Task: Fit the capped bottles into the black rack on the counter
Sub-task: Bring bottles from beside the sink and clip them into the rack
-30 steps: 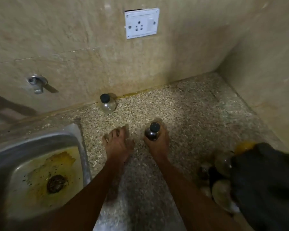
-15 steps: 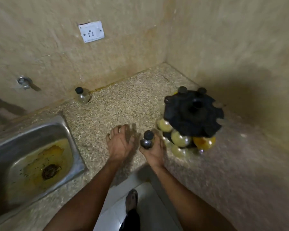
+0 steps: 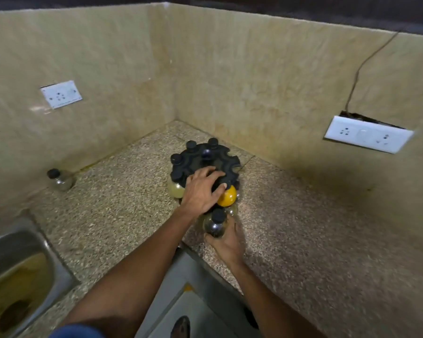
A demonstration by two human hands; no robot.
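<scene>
My right hand (image 3: 226, 242) grips the capped bottle (image 3: 215, 224) upright, just on my side of the black rack (image 3: 206, 162). My left hand (image 3: 202, 189) lies spread on the rack's near rim. The rack's near slots are straight ahead of my bottle.

Bare forearms, blue sleeve (image 3: 76, 331) at shoulder
</scene>
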